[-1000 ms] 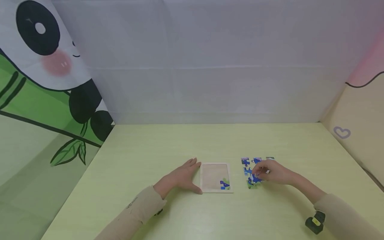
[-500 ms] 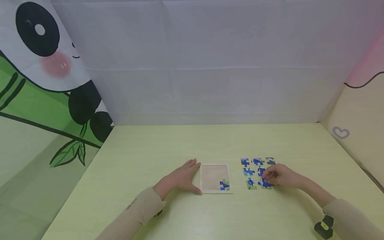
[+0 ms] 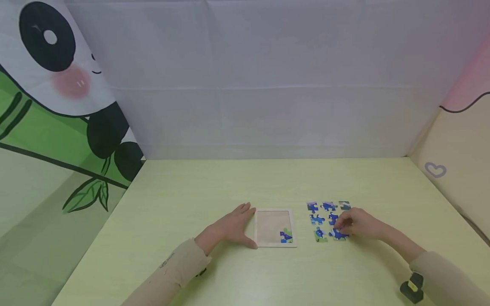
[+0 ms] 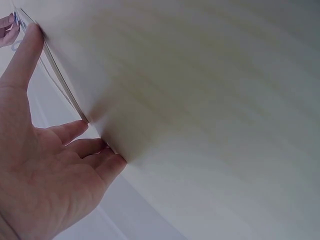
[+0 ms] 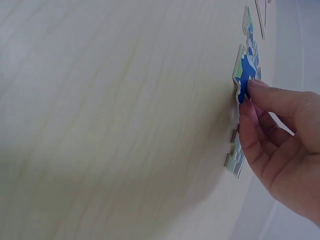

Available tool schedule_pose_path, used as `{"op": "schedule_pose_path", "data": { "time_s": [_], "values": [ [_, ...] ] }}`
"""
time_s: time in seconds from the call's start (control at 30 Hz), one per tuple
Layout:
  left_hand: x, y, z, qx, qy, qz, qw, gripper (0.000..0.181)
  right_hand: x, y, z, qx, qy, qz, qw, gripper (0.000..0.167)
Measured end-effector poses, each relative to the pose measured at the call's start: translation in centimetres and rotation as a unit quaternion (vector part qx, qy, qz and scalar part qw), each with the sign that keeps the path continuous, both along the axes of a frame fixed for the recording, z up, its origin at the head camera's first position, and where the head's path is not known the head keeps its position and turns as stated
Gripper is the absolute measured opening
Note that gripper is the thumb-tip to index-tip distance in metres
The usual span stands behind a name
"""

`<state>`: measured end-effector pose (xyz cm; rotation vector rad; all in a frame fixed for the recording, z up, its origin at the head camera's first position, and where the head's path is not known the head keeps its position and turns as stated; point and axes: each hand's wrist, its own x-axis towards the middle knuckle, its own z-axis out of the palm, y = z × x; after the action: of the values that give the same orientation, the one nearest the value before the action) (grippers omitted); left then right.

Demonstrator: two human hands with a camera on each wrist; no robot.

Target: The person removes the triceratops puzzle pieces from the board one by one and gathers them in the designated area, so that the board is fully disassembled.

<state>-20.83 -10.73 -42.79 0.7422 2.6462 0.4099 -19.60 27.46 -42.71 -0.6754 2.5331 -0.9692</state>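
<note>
A shallow tray-like puzzle frame (image 3: 274,247) lies flat, with joined blue and green pieces (image 3: 286,235) in its near right corner. My left hand (image 3: 234,225) is spread along the frame's left side, thumb at the near corner and index fingertip at the far one; the left wrist view shows them touching its edge (image 4: 65,85). To the right, my right hand (image 3: 360,224) pinches the edge of a blue puzzle piece (image 5: 245,75) between thumb and index finger. That piece (image 3: 338,234) is in the near row of loose pieces. The fingers partly hide the pieces behind.
Several loose puzzle pieces (image 3: 317,219) lie in rows between the frame and my right hand. The pale table (image 3: 214,182) ends at a white cloth backdrop (image 3: 245,123). Printed panels (image 3: 459,161) stand at both sides.
My right hand has moved right, off the left and middle pieces to the near-row piece, uncovering several pieces. Over the last half second it barely moves. My left hand stays at the frame.
</note>
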Motion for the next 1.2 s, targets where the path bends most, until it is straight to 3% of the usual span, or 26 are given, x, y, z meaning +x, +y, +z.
{"op": "schedule_pose_path", "data": {
  "time_s": [0.13,0.37,0.73,1.0,1.2],
  "values": [
    [-0.1,0.0,-0.1,-0.005,-0.001,0.003,1.0,0.106,0.0,0.1,0.5,-0.005,-0.005,0.0,1.0,0.014],
    [-0.1,0.0,0.0,-0.005,-0.001,0.005,1.0,0.106,-0.2,-0.5,1.2,-0.004,0.029,0.016,0.9994,0.015],
    [0.1,0.0,0.3,0.006,-0.001,-0.004,1.0,0.104,-0.6,-4.3,1.3,-0.026,0.068,0.044,0.9964,0.016],
    [0.1,0.0,0.2,0.002,0.002,-0.002,1.0,0.104,-1.2,-8.0,0.2,-0.054,0.059,0.052,0.9954,0.013],
    [0.2,0.0,0.3,0.004,0.0,0.002,1.0,0.105,-1.3,-10.3,-0.5,-0.069,0.019,0.048,0.9963,0.015]
  ]
}}
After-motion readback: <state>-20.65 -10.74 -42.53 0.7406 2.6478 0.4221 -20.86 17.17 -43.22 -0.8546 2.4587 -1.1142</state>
